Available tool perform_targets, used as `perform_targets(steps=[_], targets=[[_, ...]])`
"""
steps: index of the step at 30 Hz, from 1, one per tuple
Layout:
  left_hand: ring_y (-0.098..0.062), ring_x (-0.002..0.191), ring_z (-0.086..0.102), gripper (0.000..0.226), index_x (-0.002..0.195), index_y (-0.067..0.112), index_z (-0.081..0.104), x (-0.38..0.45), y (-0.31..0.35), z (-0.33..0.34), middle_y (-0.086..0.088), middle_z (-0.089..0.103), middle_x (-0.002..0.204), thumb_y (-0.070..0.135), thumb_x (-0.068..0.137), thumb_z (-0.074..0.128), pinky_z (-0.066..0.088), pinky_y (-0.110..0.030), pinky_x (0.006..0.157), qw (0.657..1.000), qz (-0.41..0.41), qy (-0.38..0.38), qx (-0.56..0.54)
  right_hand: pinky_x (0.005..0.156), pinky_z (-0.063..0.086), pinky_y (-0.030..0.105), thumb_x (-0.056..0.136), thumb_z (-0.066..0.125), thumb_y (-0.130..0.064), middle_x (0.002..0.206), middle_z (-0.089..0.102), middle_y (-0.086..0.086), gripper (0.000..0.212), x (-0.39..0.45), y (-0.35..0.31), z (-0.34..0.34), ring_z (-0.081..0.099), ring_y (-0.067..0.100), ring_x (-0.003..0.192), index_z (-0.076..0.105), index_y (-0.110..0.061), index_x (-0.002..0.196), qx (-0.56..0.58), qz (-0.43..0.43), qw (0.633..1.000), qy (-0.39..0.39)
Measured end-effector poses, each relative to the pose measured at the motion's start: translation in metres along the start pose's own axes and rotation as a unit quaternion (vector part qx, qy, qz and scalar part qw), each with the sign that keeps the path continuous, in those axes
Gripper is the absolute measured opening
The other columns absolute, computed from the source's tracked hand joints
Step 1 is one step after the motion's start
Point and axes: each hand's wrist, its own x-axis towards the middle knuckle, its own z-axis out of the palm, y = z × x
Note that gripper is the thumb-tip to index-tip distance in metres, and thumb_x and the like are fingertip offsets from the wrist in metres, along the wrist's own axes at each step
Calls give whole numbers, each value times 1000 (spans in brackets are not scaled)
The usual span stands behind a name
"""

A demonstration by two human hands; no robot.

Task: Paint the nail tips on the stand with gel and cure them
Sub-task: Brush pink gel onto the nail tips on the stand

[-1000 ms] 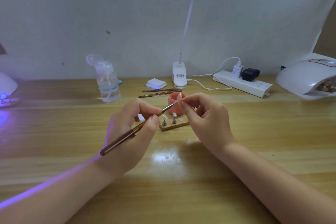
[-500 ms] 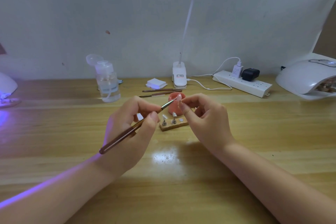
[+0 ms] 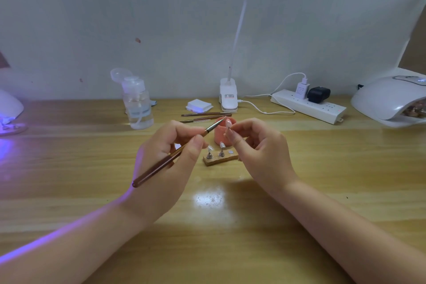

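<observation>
Head view: painting step in hand. Left hand (image 3: 168, 157) pinched the brush (image 3: 177, 153), bristles angled toward the nail tip (image 3: 228, 123) gripped by the right hand (image 3: 260, 152) above the pink jar (image 3: 221, 132). The stand (image 3: 220, 159) sat on the tabletop (image 3: 322, 180) between the hands, carrying two more tips. Next move likely needs a light stroke, then the curing lamp (image 3: 389, 101) at far right. Bristle contact and gel coverage too small to judge.

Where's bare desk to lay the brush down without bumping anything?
Widest bare patches: the near edge of the desk between the forearms, and the stretch between the left hand and the purple-lit lamp. Also open right of the right hand, before the power strip. Crowded: around the stand, pink jar, spare brushes.
</observation>
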Motion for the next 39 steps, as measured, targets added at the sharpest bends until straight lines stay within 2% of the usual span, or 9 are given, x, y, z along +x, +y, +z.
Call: perform_targets(steps=[3,7,10,18,26,29,32,36,39], targets=[[-10,87,68,14,97,30,68,2,-1,1,11,74,89,32,84,62,50,-15,73,1000,-20,-1,-8,56,55,31,87,70,-18,80,71,-12,13,-1,0,0,60,6,55,65,-29,81,1,-2,1000,-2],[-12,82,67,12,94,29,70,0,-1,0,7,74,85,29,84,63,53,-26,72,1000,-9,-26,0,57,56,38,87,69,-18,83,72,-9,12,-1,0,1,61,8,55,65,-27,83,6,5,1000,-3],[-8,78,66,17,89,26,68,-1,0,-3,11,73,80,37,83,57,50,-20,70,1000,13,-29,-4,58,56,39,88,69,-19,86,73,-6,9,-1,1,0,63,13,58,65,-26,84,8,14,1000,-10],[-17,83,68,23,92,26,67,0,0,-2,9,74,83,42,83,53,52,-39,75,1000,8,-20,-14,56,55,33,88,69,-15,83,72,-7,14,-1,-2,1,61,7,58,64,-27,83,28,13,999,-12],[-3,92,68,12,97,32,66,2,-4,0,15,74,89,30,87,58,49,-15,77,999,-25,-5,-22,54,54,31,87,69,-10,84,72,-5,20,-2,-4,0,60,7,57,64,-29,83,45,9,999,-19],[-5,91,68,14,98,30,67,2,-4,1,14,74,90,28,87,59,51,-17,77,1000,-20,-6,-22,53,53,33,87,70,-11,84,72,-5,21,-2,-4,0,58,8,55,63,-30,82,37,4,999,-17],[-13,87,67,13,97,30,68,0,-3,1,8,74,88,28,85,61,53,-27,75,1000,-11,-14,-5,54,52,27,87,69,-11,83,72,-5,19,-2,-4,0,59,6,55,64,-28,82,41,4,999,-16],[-6,76,63,14,90,28,66,-1,-2,-2,12,72,82,35,83,56,48,-19,68,999,21,-25,5,54,52,27,88,69,-11,82,72,-2,14,-2,-3,0,59,8,55,64,-24,82,37,8,999,-18],[-8,77,63,15,87,28,65,-1,-1,-2,12,72,80,35,83,52,46,-23,69,999,38,-19,4,55,53,30,88,69,-12,82,73,-2,13,-2,-3,0,59,9,56,65,-24,82,34,11,999,-15]])
